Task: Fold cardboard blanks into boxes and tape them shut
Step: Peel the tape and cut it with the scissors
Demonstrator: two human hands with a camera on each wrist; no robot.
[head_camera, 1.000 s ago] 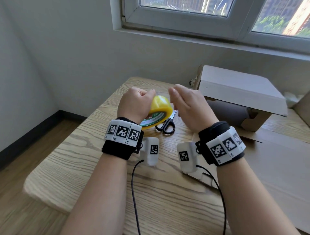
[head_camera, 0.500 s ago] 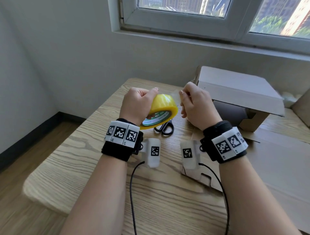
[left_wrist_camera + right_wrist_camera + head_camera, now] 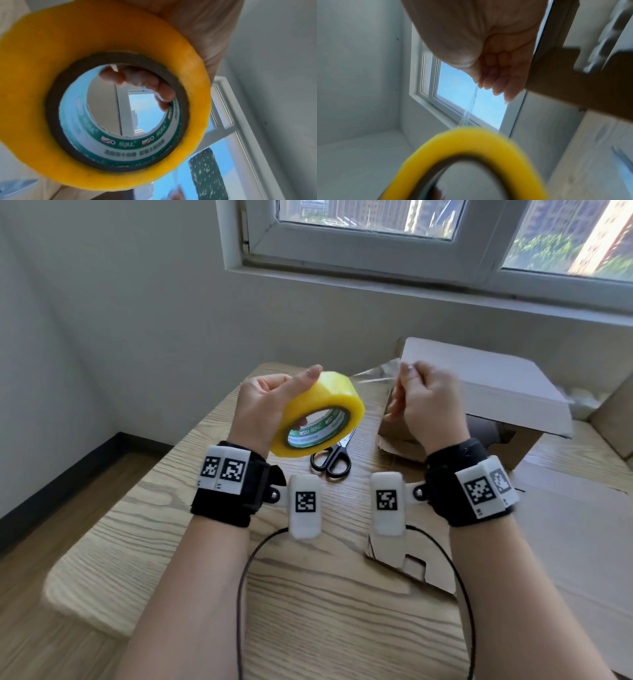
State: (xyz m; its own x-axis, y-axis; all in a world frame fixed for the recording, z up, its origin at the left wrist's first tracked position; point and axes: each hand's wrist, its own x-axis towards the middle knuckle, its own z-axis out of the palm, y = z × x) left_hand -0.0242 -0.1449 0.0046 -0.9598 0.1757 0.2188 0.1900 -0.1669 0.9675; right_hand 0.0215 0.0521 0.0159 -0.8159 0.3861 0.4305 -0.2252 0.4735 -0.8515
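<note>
From the head view, our left hand (image 3: 263,405) grips the round yellow roll of clear packing tape (image 3: 320,414) above the pale wood-grain counter (image 3: 171,542), fingers curled through its core and thumb laid over the outer rim. Our right hand (image 3: 428,405) pinches the free end of the clear tape strip (image 3: 373,376), which stretches from the top of the roll toward the right. The strip's long axis runs nearly level, left to right, while the roll's open face tilts down toward us. Behind the right hand stands the half-folded brown cardboard box (image 3: 479,385), its lid flap not yet sealed. Black-handled scissors (image 3: 332,460) lie on the counter below the roll, and a flat cardboard blank (image 3: 565,542) lies to the right.

In the left wrist view the tape roll (image 3: 102,33) fills the picture, and fingertips (image 3: 137,79) show inside the green-printed core.

In the right wrist view the right hand (image 3: 488,54) has fingers bunched on the strip (image 3: 469,111), which drops to the roll's rim (image 3: 471,136).

We judge that the loose strip could twist and stick to itself or to our fingers if it goes slack, or tear unevenly if pulled at an angle.
</note>
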